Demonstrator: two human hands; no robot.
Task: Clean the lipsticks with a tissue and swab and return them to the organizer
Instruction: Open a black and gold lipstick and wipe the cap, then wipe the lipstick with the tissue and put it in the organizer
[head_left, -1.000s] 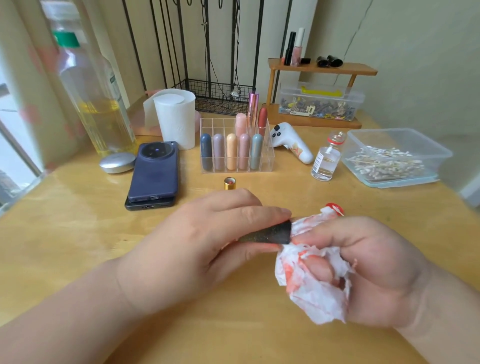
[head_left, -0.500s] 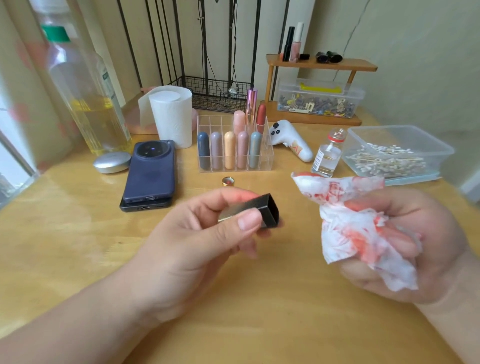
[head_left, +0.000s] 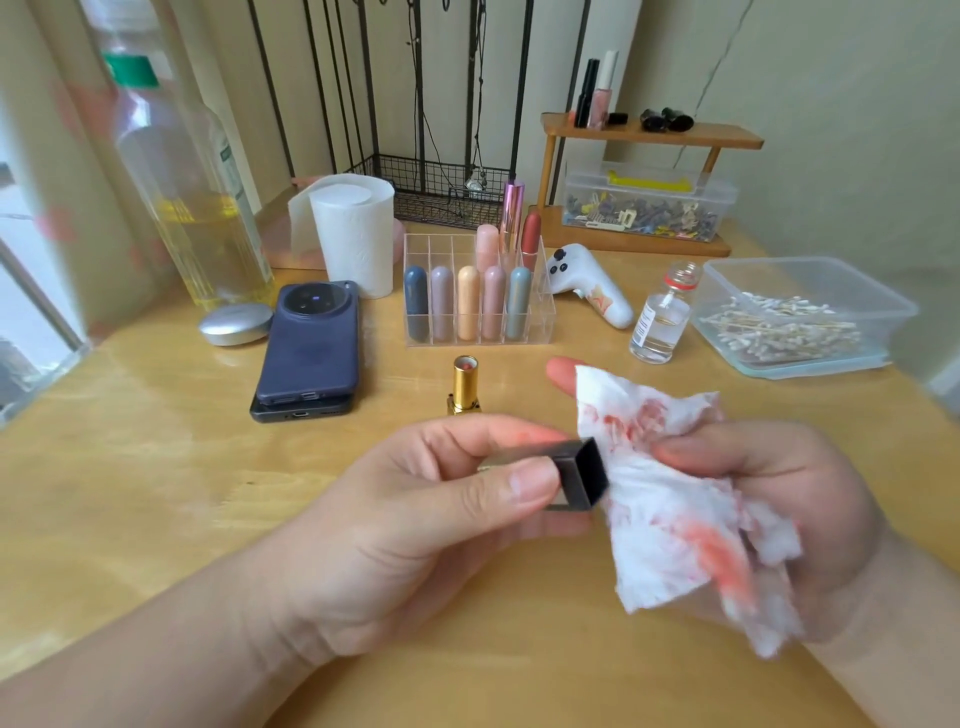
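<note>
Mid-clean: my left hand (head_left: 415, 519) pinches the black cap (head_left: 582, 475), right hand (head_left: 779, 493) clutches stained tissue (head_left: 670, 519) beside it; gold lipstick (head_left: 464, 384) stands uncapped farther back, not yet in organizer (head_left: 543, 322).

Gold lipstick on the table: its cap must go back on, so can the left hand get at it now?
Probably yes: the gold lipstick stands just beyond the left hand with nothing between, though that hand grips the black cap.

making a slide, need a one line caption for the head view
Left hand holds a black cap beside the red-stained tissue in the right hand; uncapped gold lipstick stands before the organizer.
</note>
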